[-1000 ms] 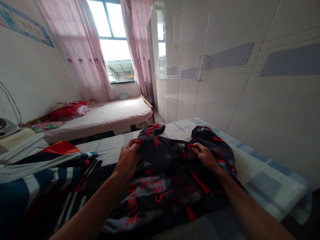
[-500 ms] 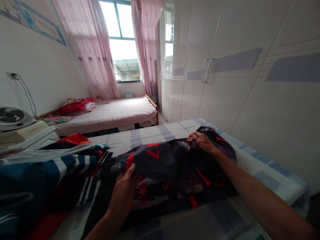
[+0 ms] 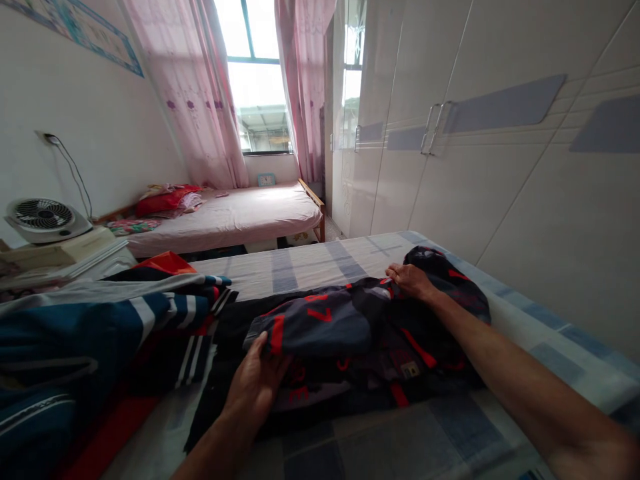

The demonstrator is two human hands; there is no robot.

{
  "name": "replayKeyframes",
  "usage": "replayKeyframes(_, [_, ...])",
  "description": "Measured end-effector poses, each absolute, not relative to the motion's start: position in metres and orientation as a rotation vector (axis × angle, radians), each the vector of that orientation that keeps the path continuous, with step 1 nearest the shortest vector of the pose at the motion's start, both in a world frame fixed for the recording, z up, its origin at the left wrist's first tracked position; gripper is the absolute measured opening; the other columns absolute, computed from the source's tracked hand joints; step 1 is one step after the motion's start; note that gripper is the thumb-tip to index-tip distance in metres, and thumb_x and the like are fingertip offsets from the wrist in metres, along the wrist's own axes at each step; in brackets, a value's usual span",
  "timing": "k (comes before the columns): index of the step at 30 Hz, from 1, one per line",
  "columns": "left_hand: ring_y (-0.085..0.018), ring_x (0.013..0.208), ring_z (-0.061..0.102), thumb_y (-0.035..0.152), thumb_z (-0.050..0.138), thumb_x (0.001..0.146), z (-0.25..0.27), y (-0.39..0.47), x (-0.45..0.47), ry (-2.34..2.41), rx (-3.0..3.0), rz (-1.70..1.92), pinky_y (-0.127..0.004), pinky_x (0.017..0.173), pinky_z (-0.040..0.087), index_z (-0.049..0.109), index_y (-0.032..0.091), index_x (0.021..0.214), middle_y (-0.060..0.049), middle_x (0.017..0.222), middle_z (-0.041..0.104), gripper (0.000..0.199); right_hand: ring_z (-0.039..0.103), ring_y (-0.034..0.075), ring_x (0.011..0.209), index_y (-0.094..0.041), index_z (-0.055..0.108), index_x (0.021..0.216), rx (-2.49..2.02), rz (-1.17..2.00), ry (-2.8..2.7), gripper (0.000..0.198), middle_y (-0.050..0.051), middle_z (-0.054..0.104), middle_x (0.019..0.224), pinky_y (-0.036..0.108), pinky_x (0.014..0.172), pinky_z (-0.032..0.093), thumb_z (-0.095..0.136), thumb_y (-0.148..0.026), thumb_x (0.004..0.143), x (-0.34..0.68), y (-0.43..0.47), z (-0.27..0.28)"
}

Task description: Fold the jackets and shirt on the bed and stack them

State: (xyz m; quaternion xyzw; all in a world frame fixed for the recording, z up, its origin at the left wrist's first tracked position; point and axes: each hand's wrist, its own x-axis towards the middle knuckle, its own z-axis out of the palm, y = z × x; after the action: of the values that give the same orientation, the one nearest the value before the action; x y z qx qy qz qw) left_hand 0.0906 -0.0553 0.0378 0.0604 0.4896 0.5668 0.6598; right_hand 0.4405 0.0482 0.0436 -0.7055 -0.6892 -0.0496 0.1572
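Observation:
A dark long-sleeved top (image 3: pixel 370 373) with red lettering and red stripes lies spread on the bed in front of me. One sleeve (image 3: pixel 300 333), marked with a red number, is folded across its body. My left hand (image 3: pixel 257 380) has its thumb on the cuff end of that sleeve and its fingers partly hidden beneath. Farther right, my right hand (image 3: pixel 413 281) pinches the fabric near the upper end of the sleeve. The bunched part of the top (image 3: pixel 457 283) lies beyond my right wrist.
Blue, white-striped clothing (image 3: pixel 100 333) is piled at the left. The checked bed sheet (image 3: pixel 320 257) extends under everything. Behind are a pink bed (image 3: pixel 250 217), a fan (image 3: pixel 47 219) and a curtained window. White wardrobe doors (image 3: pixel 450 180) line the right side.
The view has shifted slightly, so the scene sits farther right. The sleeve lies flatter, with its number turned more upward. Both hands stay at the same parts of it.

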Motion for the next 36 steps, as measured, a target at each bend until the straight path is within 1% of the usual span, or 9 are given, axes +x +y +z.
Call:
replayKeyframes(4, [-0.017,0.099,0.065,0.007,0.054,0.079,0.032,-0.068,0.071,1.204,0.449,1.393,-0.038,0.096,0.048,0.057,0.020,0.114,-0.007,0.112,0.066,0.037,0.054,0.024,0.115,-0.018,0.062,0.113,-1.834,-0.248,-1.986,0.034,0.011,0.062,0.121,0.034,0.093,0.039,0.038,-0.032,0.094,0.412,0.023,0.054])
replayKeyframes(8, [-0.025,0.137,0.033,0.027,0.054,0.083,0.036,-0.075,0.044,1.619,1.297,1.586,-0.042,0.115,0.025,0.040,0.028,0.137,-0.003,0.149,0.037,0.056,0.032,0.025,0.136,-0.023,0.056,0.126,-1.539,-0.303,-2.110,0.041,0.007,0.048,0.141,0.043,0.109,0.024,0.039,-0.040,0.094,0.376,-0.016,0.056])
replayKeyframes(10, [-0.026,0.143,0.020,0.034,0.050,0.086,0.034,-0.069,0.035,1.692,1.926,1.449,-0.043,0.117,0.017,0.039,0.031,0.139,0.001,0.155,0.025,0.055,0.020,0.026,0.141,-0.026,0.051,0.133,-1.531,-0.301,-2.176,0.045,0.005,0.038,0.149,0.047,0.112,0.016,0.039,-0.044,0.094,0.366,-0.028,0.047])
replayKeyframes(12, [-0.028,0.142,0.020,0.039,0.048,0.086,0.023,-0.060,0.031,1.646,2.343,1.096,-0.048,0.116,0.017,0.045,0.032,0.137,0.000,0.154,0.028,0.051,0.016,0.027,0.143,-0.028,0.046,0.137,-1.602,-0.241,-2.226,0.049,0.004,0.033,0.151,0.051,0.112,0.011,0.037,-0.047,0.094,0.363,-0.031,0.031])
replayKeyframes(18, [-0.031,0.138,0.032,0.044,0.042,0.087,-0.025,-0.047,0.032,1.722,2.568,0.509,-0.054,0.108,0.031,0.047,0.027,0.137,-0.010,0.150,0.036,0.053,0.037,0.022,0.134,-0.024,0.053,0.132,-1.721,0.253,-2.289,0.051,0.005,0.048,0.142,0.041,0.110,0.027,0.029,-0.050,0.095,0.396,-0.005,0.010])
replayKeyframes(21, [-0.029,0.137,0.032,0.045,0.041,0.087,-0.031,-0.047,0.030,1.725,2.583,0.515,-0.051,0.108,0.032,0.046,0.028,0.137,-0.008,0.150,0.035,0.053,0.049,0.017,0.124,-0.023,0.058,0.124,-1.838,0.047,-1.939,0.048,0.005,0.058,0.131,0.031,0.105,0.034,0.026,-0.044,0.096,0.436,0.008,0.031])
replayKeyframes(25, [-0.028,0.138,0.032,0.045,0.043,0.086,-0.032,-0.045,0.026,1.711,2.581,0.526,-0.051,0.108,0.032,0.047,0.029,0.136,-0.007,0.149,0.036,0.053,0.044,0.027,0.126,-0.011,0.050,0.130,-2.238,-0.266,-1.302,0.048,0.019,0.051,0.134,0.043,0.103,0.034,0.035,-0.036,0.092,0.505,0.024,0.051])
replayKeyframes(31, [-0.028,0.137,0.032,0.045,0.043,0.086,-0.039,-0.041,0.022,1.700,2.601,0.533,-0.050,0.107,0.034,0.048,0.032,0.135,-0.004,0.148,0.038,0.051,0.055,0.036,0.111,-0.015,0.057,0.118,-2.436,-0.084,-1.101,0.063,0.021,0.060,0.119,0.058,0.087,0.041,0.056,-0.060,0.074,0.563,0.053,0.029])
replayKeyframes(36, [-0.028,0.137,0.033,0.045,0.042,0.087,-0.040,-0.041,0.020,1.697,2.625,0.534,-0.050,0.106,0.036,0.047,0.031,0.136,-0.005,0.148,0.037,0.051,0.064,0.034,0.094,-0.013,0.067,0.099,-2.365,-0.033,-1.168,0.037,0.018,0.069,0.097,0.047,0.078,0.049,0.062,-0.039,0.073,0.576,0.057,0.014])
